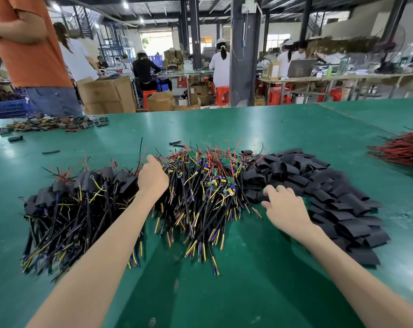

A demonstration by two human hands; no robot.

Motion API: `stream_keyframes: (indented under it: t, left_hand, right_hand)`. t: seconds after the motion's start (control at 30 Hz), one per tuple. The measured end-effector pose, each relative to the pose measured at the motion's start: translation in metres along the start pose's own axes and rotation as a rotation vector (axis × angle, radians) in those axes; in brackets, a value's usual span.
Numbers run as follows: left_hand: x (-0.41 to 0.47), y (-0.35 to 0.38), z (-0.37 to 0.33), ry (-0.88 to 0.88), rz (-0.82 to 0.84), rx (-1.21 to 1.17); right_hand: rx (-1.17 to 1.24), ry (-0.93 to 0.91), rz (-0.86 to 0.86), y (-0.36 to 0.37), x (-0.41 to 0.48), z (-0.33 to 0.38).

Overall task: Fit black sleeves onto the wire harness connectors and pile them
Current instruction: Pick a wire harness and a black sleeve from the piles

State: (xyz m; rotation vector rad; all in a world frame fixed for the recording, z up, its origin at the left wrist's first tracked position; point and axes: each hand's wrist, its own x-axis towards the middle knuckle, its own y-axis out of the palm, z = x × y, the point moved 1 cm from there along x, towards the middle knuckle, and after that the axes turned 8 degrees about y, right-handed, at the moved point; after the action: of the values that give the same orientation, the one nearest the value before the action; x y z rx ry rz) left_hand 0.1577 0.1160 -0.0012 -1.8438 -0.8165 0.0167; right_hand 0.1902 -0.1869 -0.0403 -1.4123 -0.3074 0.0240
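Observation:
Three heaps lie side by side on the green table (224,292). At the left is a pile of harnesses with black sleeves fitted (65,204). In the middle lies a tangle of bare harnesses (205,185) with small green boards and red, yellow and blue wires. At the right spreads a heap of loose flat black sleeves (331,192). My left hand (152,177) reaches into the left edge of the bare harnesses, fingers curled down among them; what it holds is hidden. My right hand (283,207) rests on the near-left edge of the sleeve heap, its fingertips touching a sleeve.
A bundle of red wires (402,150) lies at the right edge. More harnesses and black parts (51,124) lie at the far left, where a person in an orange shirt (32,48) stands. Stray sleeves (16,138) dot the table. Workers sit at benches beyond.

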Motion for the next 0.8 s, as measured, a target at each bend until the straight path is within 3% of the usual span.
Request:
stream_keyframes:
  t: [0.3, 0.47, 0.53, 0.6, 0.67, 0.8]
  left_hand:
    - [0.001, -0.005, 0.005, -0.028, -0.175, -0.657]
    - [0.009, -0.005, -0.002, -0.143, -0.093, -0.973]
    - [0.011, -0.002, -0.006, -0.108, 0.011, -0.884]
    - [0.009, 0.000, -0.011, 0.042, 0.049, -0.636]
    - [0.007, -0.005, -0.018, 0.136, -0.027, -0.472]
    - [0.004, -0.032, -0.043, 0.188, -0.189, -0.528]
  right_hand:
    - [0.052, 0.046, 0.014, -0.005, -0.006, 0.004]
    - [0.009, 0.105, 0.066, -0.005, -0.004, 0.006]
    - [0.008, 0.118, 0.066, -0.005, -0.004, 0.006]
    - [0.025, 0.121, 0.059, -0.006, -0.004, 0.006]
    - [0.099, 0.118, 0.042, -0.007, -0.003, 0.005]
    - [0.175, 0.096, -0.030, -0.010, -0.001, 0.005]
